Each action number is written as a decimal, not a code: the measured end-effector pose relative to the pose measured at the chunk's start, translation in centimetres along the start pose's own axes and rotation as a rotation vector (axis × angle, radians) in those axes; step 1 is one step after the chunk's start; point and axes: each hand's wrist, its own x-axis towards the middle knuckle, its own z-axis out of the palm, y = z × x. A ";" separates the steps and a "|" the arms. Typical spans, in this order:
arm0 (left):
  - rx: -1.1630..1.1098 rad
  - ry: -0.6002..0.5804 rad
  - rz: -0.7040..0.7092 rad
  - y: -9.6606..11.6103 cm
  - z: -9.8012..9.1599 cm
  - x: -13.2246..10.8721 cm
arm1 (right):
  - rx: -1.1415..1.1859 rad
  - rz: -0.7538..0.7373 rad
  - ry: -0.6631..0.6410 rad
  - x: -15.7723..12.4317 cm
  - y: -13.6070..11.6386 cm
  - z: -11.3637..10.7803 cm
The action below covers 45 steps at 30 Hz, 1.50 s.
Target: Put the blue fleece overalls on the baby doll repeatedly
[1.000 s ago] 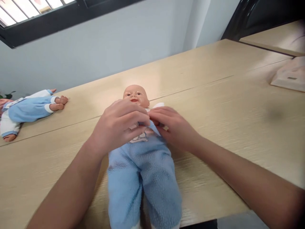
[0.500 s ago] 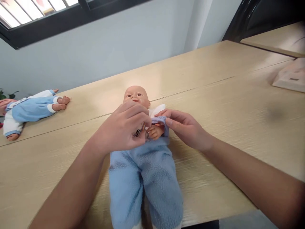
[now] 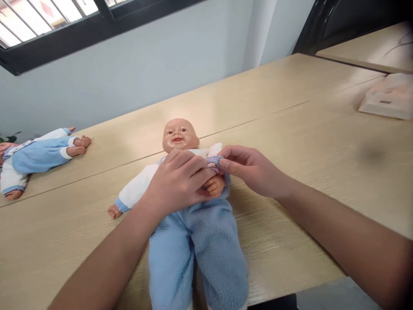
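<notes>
A baby doll lies on its back on the wooden table, in a white top and fuzzy blue trousers. Over its chest, one doll hand pokes out below a bluish-purple sleeve cuff. My right hand pinches that cuff between thumb and forefinger. From the other side my left hand has its curled fingers closed at the cuff's near edge; its fingertips are partly hidden. The doll's other arm stretches out sideways, its white sleeve ending in a blue cuff.
A second doll in blue and white lies at the far left of the table. A pale, box-like object stands at the right. Behind the table are a wall, a dark-framed barred window and a black chair.
My left hand has turned over and shifted lower, uncovering the doll's mouth and outstretched arm. My right hand stays at the cuff. The view has shifted slightly.
</notes>
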 end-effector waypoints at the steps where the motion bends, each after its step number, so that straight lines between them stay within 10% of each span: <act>1: -0.014 -0.003 0.000 0.0 0.0 0.0 | -0.012 0.000 -0.001 0.1 0.0 -0.3; 8: -0.152 0.083 0.046 -1.0 -0.5 -0.4 | -0.126 0.121 -0.104 0.4 -0.2 -2.9; 25: -0.442 -0.184 0.100 1.5 -3.4 0.9 | 0.170 0.196 0.150 1.5 3.0 -2.5; 33: -0.435 -0.165 -0.051 1.6 -3.0 0.7 | -0.029 0.236 -0.188 0.8 0.6 -5.1; 45: -0.553 -0.210 0.051 1.9 -3.6 0.7 | 0.173 0.211 0.172 2.2 3.0 -3.5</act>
